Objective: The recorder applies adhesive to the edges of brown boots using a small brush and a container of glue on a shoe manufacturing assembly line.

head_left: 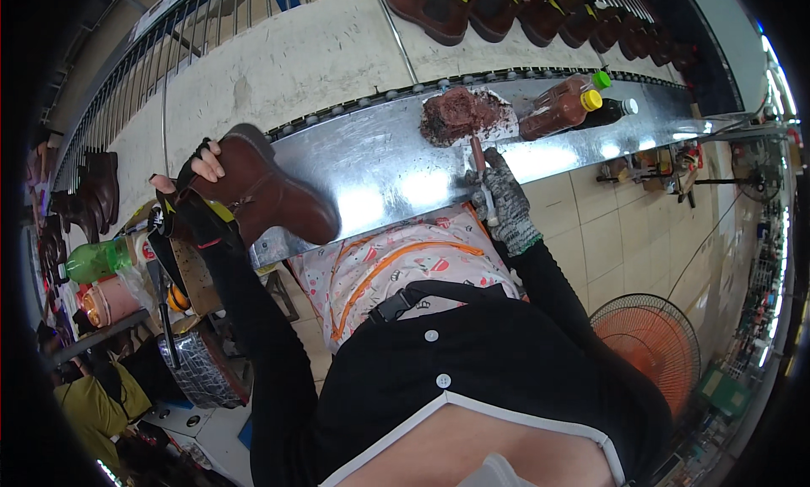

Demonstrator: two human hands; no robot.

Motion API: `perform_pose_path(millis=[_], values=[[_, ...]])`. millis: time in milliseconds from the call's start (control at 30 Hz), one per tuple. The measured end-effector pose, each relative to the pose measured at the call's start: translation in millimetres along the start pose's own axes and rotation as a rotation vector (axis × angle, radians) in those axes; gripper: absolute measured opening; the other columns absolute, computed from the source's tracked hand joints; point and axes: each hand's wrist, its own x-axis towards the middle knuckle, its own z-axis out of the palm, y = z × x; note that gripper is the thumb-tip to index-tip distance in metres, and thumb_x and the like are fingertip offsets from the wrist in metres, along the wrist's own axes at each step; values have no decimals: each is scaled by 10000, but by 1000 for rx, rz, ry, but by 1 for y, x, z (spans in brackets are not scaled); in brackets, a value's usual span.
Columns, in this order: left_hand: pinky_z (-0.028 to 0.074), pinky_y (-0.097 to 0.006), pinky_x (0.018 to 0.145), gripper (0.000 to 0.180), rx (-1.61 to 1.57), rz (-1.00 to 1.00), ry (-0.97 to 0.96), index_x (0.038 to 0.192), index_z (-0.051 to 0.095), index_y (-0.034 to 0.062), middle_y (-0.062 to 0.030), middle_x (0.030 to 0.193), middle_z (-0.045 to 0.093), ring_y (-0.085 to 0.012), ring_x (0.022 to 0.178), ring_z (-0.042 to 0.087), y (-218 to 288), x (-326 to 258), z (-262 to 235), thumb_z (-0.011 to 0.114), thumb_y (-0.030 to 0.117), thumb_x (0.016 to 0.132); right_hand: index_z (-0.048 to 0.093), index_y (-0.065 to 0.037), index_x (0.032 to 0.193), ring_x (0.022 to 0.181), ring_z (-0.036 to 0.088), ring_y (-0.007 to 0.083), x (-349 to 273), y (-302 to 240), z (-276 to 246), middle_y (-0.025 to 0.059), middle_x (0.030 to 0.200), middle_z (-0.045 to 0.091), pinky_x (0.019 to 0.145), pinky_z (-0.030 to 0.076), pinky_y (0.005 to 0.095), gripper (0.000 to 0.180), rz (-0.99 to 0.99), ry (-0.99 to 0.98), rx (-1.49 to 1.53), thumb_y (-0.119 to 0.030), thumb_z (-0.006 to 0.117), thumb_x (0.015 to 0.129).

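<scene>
Tilted over the left part of the metal ledge is a dark brown ankle boot (268, 202). My left hand (205, 168), in a black glove with bare fingertips, is closed round its upper near the yellow-edged elastic panel. My right hand (508, 202) wears a grey knitted glove and grips a slim applicator (489, 202) with a whitish handle and a brown-stained tip. That tip points at a brown-soaked lump of sponge or cloth (466, 116) on a stained white base, just beyond the hand. Whether they touch, I cannot tell.
Bottles of brown liquid (553, 107) and a dark bottle (609, 113) stand right of the lump on the metal ledge (371, 171). Beyond runs a conveyor (321, 57) carrying a row of brown boots (540, 15). An orange fan (648, 352) is at lower right, a green bottle (94, 259) at left.
</scene>
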Motion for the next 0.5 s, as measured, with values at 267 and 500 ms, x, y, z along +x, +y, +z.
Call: perform_pose_path(millis=[267,500], values=[[252,-338,828,807,-210,237,133,552,530,62,-27,548,490,-150,597,424,-66,32,64,55,614,899,188,-125,1392,569,594,152,-14,5,6,171,883,629,422,468,237,602,-126,-101,-137,-127,502,878],[275,-329,806,788,-214,51,-84,570,564,63,-29,553,536,-134,573,465,-66,51,70,135,641,893,205,-122,1387,475,533,99,-23,4,17,118,849,614,373,454,217,553,-220,40,-274,-144,482,909]])
